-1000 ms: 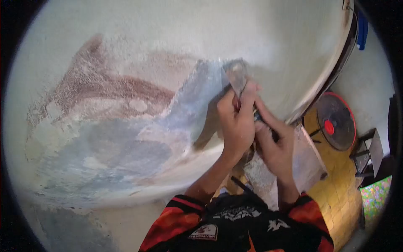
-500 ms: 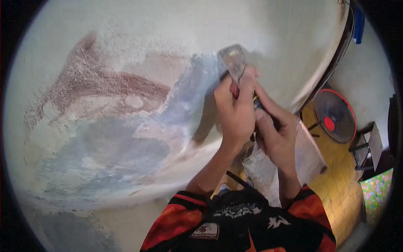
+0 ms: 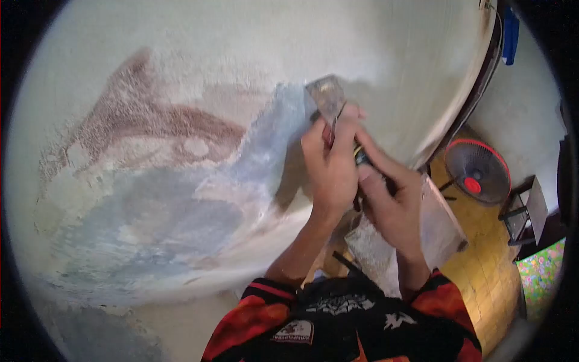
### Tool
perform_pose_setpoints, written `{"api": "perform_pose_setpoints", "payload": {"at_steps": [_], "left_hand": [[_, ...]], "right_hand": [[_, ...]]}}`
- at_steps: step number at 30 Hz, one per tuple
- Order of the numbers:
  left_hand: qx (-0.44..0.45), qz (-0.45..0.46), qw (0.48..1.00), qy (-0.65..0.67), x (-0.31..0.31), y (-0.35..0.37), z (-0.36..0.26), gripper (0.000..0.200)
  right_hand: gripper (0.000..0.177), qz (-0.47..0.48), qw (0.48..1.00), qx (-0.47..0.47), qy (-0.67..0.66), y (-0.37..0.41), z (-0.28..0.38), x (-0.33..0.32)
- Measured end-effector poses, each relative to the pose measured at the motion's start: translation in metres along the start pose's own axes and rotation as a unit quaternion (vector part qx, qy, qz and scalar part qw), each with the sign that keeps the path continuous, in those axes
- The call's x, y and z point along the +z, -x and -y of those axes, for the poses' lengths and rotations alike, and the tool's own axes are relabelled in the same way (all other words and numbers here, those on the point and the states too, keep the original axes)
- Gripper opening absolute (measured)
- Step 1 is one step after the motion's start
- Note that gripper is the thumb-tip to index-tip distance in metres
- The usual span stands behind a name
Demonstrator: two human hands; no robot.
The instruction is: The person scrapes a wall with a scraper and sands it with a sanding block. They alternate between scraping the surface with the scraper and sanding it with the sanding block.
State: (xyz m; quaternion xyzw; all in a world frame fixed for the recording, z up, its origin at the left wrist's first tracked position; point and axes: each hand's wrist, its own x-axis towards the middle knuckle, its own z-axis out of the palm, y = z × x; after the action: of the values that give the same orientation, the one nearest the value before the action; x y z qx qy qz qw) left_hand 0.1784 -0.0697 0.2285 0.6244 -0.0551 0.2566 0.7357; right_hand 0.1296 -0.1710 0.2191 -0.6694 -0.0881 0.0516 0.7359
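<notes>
A putty knife [image 3: 326,96] with a wide, smeared metal blade points up and left, close to the painted wall [image 3: 386,54]. My left hand [image 3: 330,172] is closed around it below the blade, where a bit of dark red shows. My right hand [image 3: 392,205] is closed just to the right, touching the left. A black and yellow handle [image 3: 360,155] shows between the two hands. Whether it belongs to the same knife is hidden by my fingers. Left of my hands, the wall carries a faded reddish-brown shape [image 3: 199,123] above blue and whitish patches [image 3: 175,205].
A grey, worn board or box [image 3: 443,226] stands below my right hand. On the yellow tiled floor [image 3: 482,271] are a red-rimmed fan [image 3: 478,172] and a small black-framed stand [image 3: 525,211]. A flowered green cloth [image 3: 543,277] lies at the lower right.
The knife blade and both hands have shifted slightly down and left in view. The camera view has also moved a little. Both hands keep their hold.
</notes>
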Motion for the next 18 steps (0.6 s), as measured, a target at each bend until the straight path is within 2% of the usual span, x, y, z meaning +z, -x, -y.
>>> {"api": "perform_pose_setpoints", "payload": {"at_steps": [3,4,6,8,9,10,12,13,14,16,17,18], "left_hand": [[-0.030,-0.031,0.999,-0.028,-0.007,0.013,0.014,0.024],[-0.007,-0.022,1.000,-0.021,-0.003,-0.002,0.010,0.024],[-0.003,-0.011,0.999,-0.031,-0.007,-0.011,-0.004,0.024],[0.012,-0.022,0.999,-0.038,-0.008,-0.003,-0.005,0.024],[0.035,-0.023,0.998,-0.041,-0.007,-0.006,-0.007,0.024],[0.013,-0.032,0.999,-0.015,-0.011,0.003,0.005,0.023],[0.013,-0.031,0.998,-0.045,-0.015,-0.001,0.008,0.022],[-0.003,-0.031,0.997,-0.065,-0.016,0.002,0.001,0.022],[0.000,-0.030,1.000,0.008,-0.009,0.002,-0.004,0.022],[-0.034,-0.028,0.999,-0.018,-0.013,0.004,-0.001,0.023],[-0.058,-0.021,0.998,-0.033,-0.017,0.010,0.004,0.024],[-0.029,-0.038,0.997,-0.053,-0.015,0.013,0.005,0.024]], "right_hand": [[0.046,-0.011,0.986,-0.156,0.052,-0.014,-0.019,-0.002],[0.046,-0.016,0.969,-0.225,0.104,-0.024,-0.016,-0.003],[0.047,-0.004,0.973,-0.213,0.085,-0.024,0.000,0.001],[0.046,0.019,0.998,-0.064,0.022,-0.012,0.010,0.001],[0.046,0.019,0.988,-0.142,0.062,-0.013,0.000,0.002],[0.046,0.013,0.971,-0.218,0.101,-0.015,-0.011,0.002],[0.046,0.015,0.964,-0.240,0.110,-0.021,-0.010,0.002],[0.046,0.015,0.966,-0.234,0.111,-0.017,-0.012,0.003],[0.046,0.020,0.982,-0.172,0.073,-0.008,-0.014,0.005],[0.046,0.034,0.996,-0.079,0.004,-0.008,-0.007,0.005],[0.046,0.030,0.994,-0.104,0.017,-0.011,-0.009,0.005],[0.045,0.025,0.991,-0.129,0.030,-0.013,-0.011,0.005]]}}
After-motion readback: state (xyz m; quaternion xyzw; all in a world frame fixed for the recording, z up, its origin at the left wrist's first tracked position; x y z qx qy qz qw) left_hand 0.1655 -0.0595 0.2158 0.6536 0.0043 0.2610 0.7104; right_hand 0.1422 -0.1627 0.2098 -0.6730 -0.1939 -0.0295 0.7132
